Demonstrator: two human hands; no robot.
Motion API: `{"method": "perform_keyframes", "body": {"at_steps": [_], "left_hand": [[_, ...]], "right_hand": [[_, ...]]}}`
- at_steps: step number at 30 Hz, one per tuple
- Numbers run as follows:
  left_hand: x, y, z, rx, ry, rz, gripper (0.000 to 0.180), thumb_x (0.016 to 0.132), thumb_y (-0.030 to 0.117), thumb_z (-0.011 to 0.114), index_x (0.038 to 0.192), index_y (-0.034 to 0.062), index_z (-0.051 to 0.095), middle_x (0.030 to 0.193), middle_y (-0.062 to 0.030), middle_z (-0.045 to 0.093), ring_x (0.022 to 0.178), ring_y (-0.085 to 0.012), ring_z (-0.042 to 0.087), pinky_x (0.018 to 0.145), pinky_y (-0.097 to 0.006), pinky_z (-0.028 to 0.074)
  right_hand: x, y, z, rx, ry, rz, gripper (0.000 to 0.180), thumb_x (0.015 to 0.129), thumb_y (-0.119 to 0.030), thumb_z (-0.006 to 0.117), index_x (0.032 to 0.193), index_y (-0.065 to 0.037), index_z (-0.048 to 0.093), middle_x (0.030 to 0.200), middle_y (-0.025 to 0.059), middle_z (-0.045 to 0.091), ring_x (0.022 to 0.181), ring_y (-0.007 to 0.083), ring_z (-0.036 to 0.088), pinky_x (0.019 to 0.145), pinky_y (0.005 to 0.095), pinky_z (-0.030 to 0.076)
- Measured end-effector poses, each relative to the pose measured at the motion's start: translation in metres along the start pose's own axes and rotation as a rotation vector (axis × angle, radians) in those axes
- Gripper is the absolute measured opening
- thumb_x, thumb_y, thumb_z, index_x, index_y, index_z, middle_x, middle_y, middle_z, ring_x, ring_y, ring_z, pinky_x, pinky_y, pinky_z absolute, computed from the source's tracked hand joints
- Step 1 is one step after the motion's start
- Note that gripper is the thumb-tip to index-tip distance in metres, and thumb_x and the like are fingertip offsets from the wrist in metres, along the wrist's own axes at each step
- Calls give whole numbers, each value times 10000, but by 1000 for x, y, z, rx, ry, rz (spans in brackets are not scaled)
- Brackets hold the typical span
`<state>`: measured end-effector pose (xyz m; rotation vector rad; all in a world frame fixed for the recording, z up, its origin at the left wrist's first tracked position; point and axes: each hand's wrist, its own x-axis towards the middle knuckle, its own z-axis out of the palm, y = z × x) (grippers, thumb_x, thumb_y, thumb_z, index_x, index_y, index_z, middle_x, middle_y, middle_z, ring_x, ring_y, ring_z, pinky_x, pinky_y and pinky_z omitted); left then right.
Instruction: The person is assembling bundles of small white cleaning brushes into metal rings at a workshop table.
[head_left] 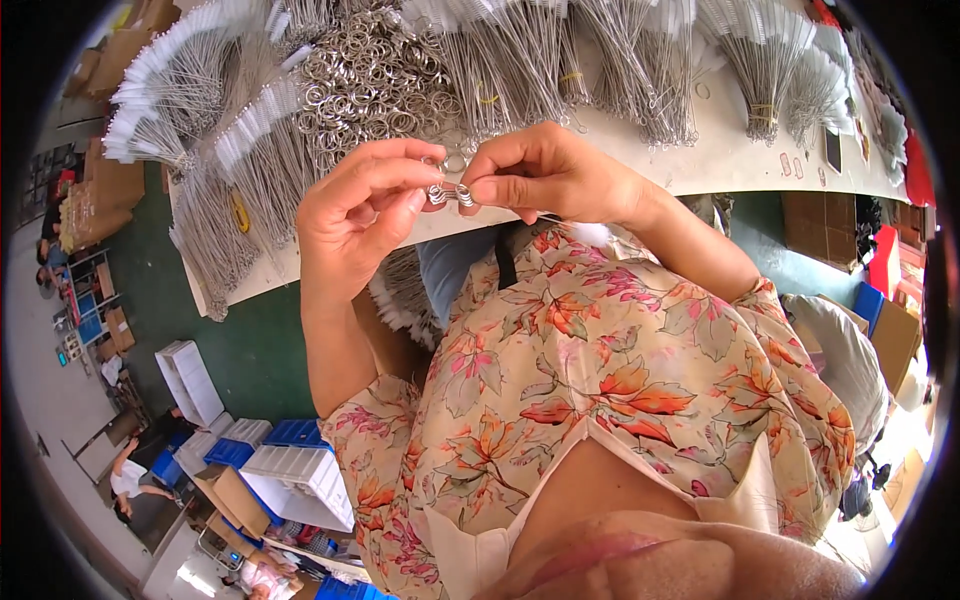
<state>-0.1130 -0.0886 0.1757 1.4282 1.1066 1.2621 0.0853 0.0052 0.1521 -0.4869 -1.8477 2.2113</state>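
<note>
My left hand [362, 205] and my right hand [560, 178] meet in front of me over the near edge of the table. Their thumbs and fingertips pinch a small cluster of shiny metal loops [450, 194] between them. Whether these loops are loose rings or wire ends cannot be made out. Just beyond my fingertips, a heap of metal split rings [375, 85] covers part of the table. Bundles of thin wire brushes [500, 75] with white bristle ends lie around that heap, their looped wire ends toward me.
More brushes [255, 165] spread over the table's left part. At its right lie another bundle [762, 70] and a dark phone-like object [833, 150]. White bristles [405, 300] show below the table edge. Crates [300, 485] and cardboard boxes [100, 195] stand on the left; a person [130, 475] is farther off.
</note>
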Motion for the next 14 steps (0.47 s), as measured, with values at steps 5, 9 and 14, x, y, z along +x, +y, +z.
{"method": "perform_keyframes", "body": {"at_steps": [5, 9, 14], "left_hand": [[8, 2, 15, 43, 116, 106, 265, 749, -100, 572, 1012, -68, 590, 1009, -166, 585, 867, -194, 623, 735, -278, 547], [13, 14, 30, 149, 245, 247, 327, 727, -111, 591, 1052, -98, 562, 992, -184, 598, 861, -217, 636, 729, -285, 545], [24, 25, 27, 347, 244, 419, 346, 730, -113, 597, 1073, -107, 549, 1006, -217, 598, 830, -243, 646, 708, -286, 549]], "right_hand": [[-3, -9, -6, 59, 61, -44, 189, 878, -221, 577, 924, -47, 636, 817, -15, 642, 538, 45, 451, 495, 189, 375], [-5, -38, 0, 139, 215, -188, 184, 872, -212, 588, 919, -45, 651, 810, 4, 647, 552, 37, 458, 496, 184, 380], [1, -47, 8, 55, 304, -327, 185, 868, -204, 596, 932, -43, 660, 795, 22, 649, 593, 41, 491, 522, 186, 410]]}}
